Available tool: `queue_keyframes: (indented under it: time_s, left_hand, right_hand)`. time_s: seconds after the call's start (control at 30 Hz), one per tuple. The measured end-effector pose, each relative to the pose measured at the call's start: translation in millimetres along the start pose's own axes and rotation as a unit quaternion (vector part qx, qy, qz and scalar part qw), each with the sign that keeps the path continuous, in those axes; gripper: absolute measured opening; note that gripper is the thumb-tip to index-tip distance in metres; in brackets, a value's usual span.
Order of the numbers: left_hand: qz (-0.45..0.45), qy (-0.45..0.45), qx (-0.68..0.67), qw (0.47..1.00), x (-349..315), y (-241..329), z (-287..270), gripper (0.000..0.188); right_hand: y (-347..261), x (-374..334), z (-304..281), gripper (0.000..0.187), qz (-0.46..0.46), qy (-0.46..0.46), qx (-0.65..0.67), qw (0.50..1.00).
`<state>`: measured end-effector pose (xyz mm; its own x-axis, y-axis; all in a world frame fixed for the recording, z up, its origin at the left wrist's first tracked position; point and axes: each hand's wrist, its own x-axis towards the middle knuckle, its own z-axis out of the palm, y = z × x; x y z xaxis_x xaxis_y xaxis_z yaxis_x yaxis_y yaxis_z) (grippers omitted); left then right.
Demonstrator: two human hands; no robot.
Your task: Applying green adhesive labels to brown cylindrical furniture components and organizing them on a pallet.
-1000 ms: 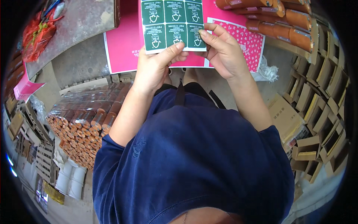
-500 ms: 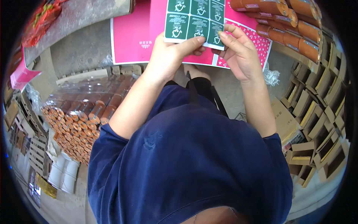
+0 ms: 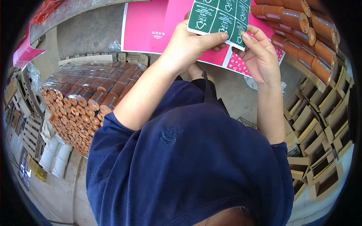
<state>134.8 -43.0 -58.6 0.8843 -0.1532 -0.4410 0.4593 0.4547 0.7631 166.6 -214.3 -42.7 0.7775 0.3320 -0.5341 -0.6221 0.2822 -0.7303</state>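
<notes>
A sheet of green labels (image 3: 222,19) with white borders and white print is held up over the pink-covered work surface. My left hand (image 3: 192,47) grips its lower left edge, thumb lying across the front and fingers curled beneath. At the lower right corner, my right hand (image 3: 260,52) pinches the sheet between thumb and forefinger, with the other fingers partly bent. The sheet's top runs out of view. Below it lies a pink printed sheet (image 3: 143,26) with a white edge and a patterned part at the right.
Stacked brown wooden cylinders (image 3: 290,15) stand at the right of the work surface. A film-wrapped pile of similar cylinders (image 3: 83,94) is on my left. Open cardboard boxes (image 3: 324,139) are stacked to the right. White rolls (image 3: 56,156) lie at the lower left.
The label sheet and both hands appear further right in view, as do the pink sheet and the right-hand cylinders. Both hands keep their hold on the label sheet.
</notes>
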Motion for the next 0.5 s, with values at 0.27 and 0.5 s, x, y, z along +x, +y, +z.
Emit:
queue_keyframes:
  time_s: [0.27,0.5]
  left_hand:
    - [0.006,0.000,-0.034,0.999,-11.8,9.6,2.0,0.017]
    - [-0.024,-0.043,-0.068,0.996,-28.0,28.2,11.3,0.018]
  right_hand:
    - [-2.7,-7.2,14.9,0.024,0.001,0.013,-0.001,1.000]
    - [-20.2,-32.2,33.4,0.017,-0.048,0.046,0.054,0.996]
